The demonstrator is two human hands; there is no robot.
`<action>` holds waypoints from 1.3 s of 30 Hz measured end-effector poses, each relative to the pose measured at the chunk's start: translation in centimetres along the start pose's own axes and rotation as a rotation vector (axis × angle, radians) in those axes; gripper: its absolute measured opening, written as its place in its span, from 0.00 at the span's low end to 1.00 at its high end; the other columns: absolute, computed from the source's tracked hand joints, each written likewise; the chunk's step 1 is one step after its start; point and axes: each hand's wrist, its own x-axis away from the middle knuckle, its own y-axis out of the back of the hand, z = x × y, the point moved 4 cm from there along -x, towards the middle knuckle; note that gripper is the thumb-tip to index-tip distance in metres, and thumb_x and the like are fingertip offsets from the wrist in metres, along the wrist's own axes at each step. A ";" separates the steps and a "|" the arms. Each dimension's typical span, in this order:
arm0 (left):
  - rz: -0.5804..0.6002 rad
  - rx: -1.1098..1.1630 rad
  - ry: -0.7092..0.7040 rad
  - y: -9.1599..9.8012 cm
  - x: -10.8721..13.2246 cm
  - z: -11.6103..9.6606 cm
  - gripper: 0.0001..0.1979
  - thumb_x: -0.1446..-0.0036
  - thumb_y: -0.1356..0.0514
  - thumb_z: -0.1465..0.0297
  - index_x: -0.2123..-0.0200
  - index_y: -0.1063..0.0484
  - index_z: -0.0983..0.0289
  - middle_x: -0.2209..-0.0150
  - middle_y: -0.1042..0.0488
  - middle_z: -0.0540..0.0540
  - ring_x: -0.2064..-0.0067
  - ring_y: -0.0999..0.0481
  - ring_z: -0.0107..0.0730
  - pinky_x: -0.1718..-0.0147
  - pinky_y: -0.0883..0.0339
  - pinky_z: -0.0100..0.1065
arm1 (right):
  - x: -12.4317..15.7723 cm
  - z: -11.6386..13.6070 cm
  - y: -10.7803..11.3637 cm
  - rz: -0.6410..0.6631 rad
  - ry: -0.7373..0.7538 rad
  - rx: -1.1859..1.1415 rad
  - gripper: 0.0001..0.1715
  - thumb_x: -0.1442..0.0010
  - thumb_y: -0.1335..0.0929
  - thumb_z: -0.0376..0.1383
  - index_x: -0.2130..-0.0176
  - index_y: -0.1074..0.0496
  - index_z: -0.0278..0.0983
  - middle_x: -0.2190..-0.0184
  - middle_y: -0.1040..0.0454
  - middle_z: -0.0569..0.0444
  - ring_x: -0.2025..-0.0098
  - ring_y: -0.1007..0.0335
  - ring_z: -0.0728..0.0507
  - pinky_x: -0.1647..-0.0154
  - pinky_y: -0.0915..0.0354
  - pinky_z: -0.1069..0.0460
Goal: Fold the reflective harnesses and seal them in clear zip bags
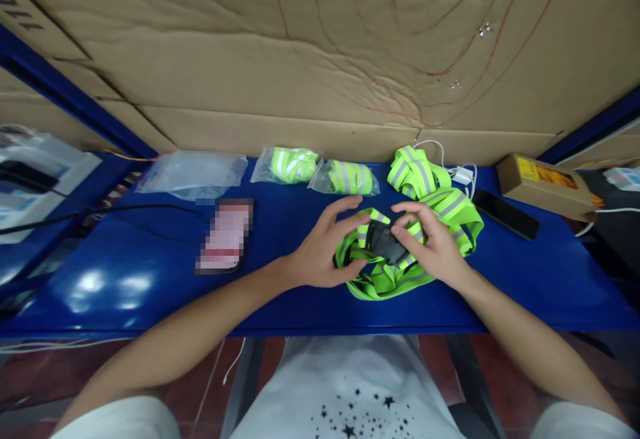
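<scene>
A loose bundle of neon-yellow reflective straps [385, 287] lies on the blue table in front of me. On top of it is a flat black piece [386, 242], joined to the straps. My left hand [325, 246] rests at the bundle's left side, thumb and fingers spread apart around its edge. From the right, my right hand [433, 242] has its fingers curled, the thumb and fingertips at the black piece's right edge. More reflective straps [455, 209] lie just behind my right hand, partly hidden by it.
Along the back stand two bagged strap rolls [295, 164] [351, 178], a loose strap roll [415, 171] and clear plastic bags [193, 172]. A lit phone [226, 236] is on the left. Rightward are a dark phone [506, 214], a white charger [463, 174] and a cardboard box [545, 186]. A cardboard wall [300, 79] rises behind.
</scene>
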 end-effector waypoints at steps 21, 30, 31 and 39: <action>0.106 -0.448 -0.060 -0.7 0.0 0.3 0.20 0.46 0.36 0.66 0.49 0.25 0.62 0.49 0.29 0.64 0.47 0.27 0.49 0.51 0.29 0.49 | 1.5 2.5 -2.2 0.074 0.566 0.704 0.39 0.36 0.30 0.54 0.35 0.37 0.36 0.40 0.31 0.37 0.38 0.36 0.29 0.38 0.41 0.34; -0.081 -0.442 -0.206 1.9 -2.1 -1.8 0.16 0.46 0.36 0.70 0.53 0.29 0.63 0.52 0.26 0.61 0.48 0.26 0.48 0.48 0.30 0.50 | -0.1 3.4 -2.3 0.010 0.562 0.824 0.33 0.32 0.32 0.45 0.34 0.39 0.35 0.35 0.35 0.36 0.37 0.38 0.29 0.39 0.42 0.35; -0.103 -0.429 -0.221 2.3 -2.5 -2.3 0.17 0.47 0.36 0.70 0.53 0.29 0.63 0.52 0.27 0.61 0.48 0.25 0.47 0.49 0.29 0.49 | -0.6 4.2 -2.1 0.010 0.583 0.817 0.35 0.33 0.32 0.46 0.34 0.40 0.35 0.34 0.36 0.36 0.36 0.39 0.28 0.39 0.42 0.34; -0.121 -0.387 -0.130 6.7 -5.3 -5.1 0.19 0.48 0.33 0.68 0.53 0.32 0.60 0.49 0.30 0.60 0.47 0.25 0.44 0.48 0.26 0.45 | -4.3 10.5 -0.8 0.084 0.671 0.983 0.25 0.33 0.36 0.35 0.39 0.37 0.33 0.39 0.29 0.37 0.42 0.35 0.29 0.45 0.42 0.35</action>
